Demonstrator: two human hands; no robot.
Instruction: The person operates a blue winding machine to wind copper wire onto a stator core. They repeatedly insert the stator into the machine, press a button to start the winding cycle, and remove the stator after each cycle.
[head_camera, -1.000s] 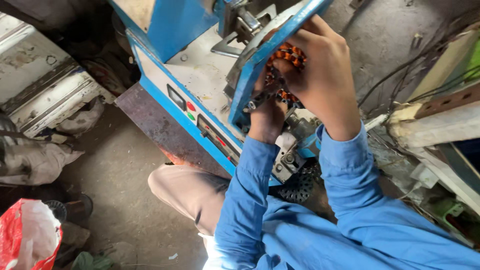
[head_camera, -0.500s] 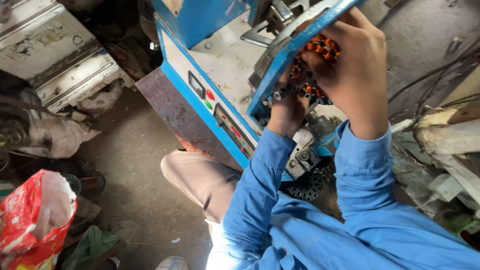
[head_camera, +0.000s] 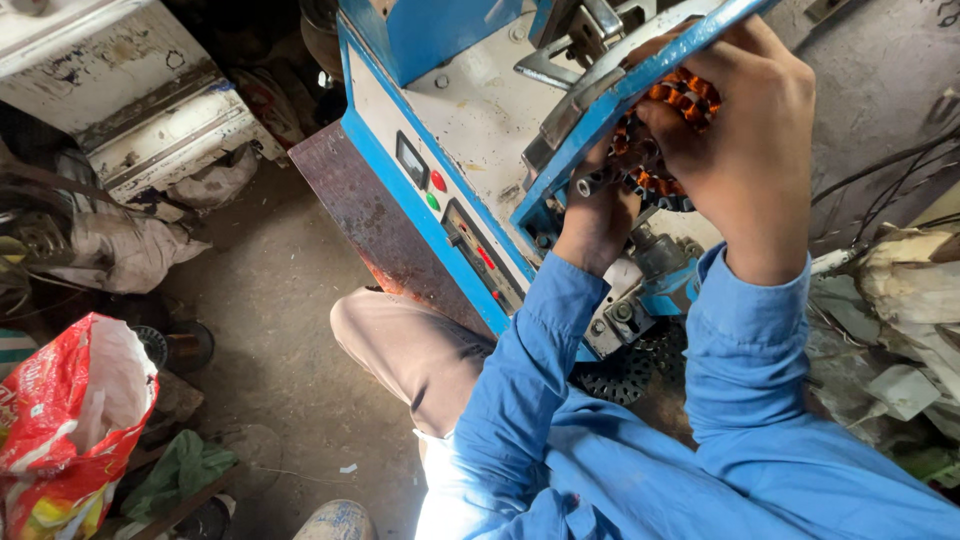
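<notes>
A round motor stator with orange copper windings (head_camera: 668, 98) sits against a blue and cream machine (head_camera: 470, 120), partly behind the machine's slanted blue bar (head_camera: 640, 85). My right hand (head_camera: 745, 125) wraps over the stator from the right and grips it. My left hand (head_camera: 598, 215) holds its lower left edge from below, next to a metal pin on the machine. Both arms wear blue sleeves. Most of the stator is hidden by my fingers.
The machine's front panel (head_camera: 450, 200) has a small display and red and green buttons. A rusty metal plate (head_camera: 360, 215) leans by it. A red plastic bag (head_camera: 60, 420) lies bottom left, a dirty white cabinet (head_camera: 120, 90) top left, scrap and wires at the right.
The view has shifted, so the machine and hands sit further right and up in the frame. Both hands stay on the stator at the machine.
</notes>
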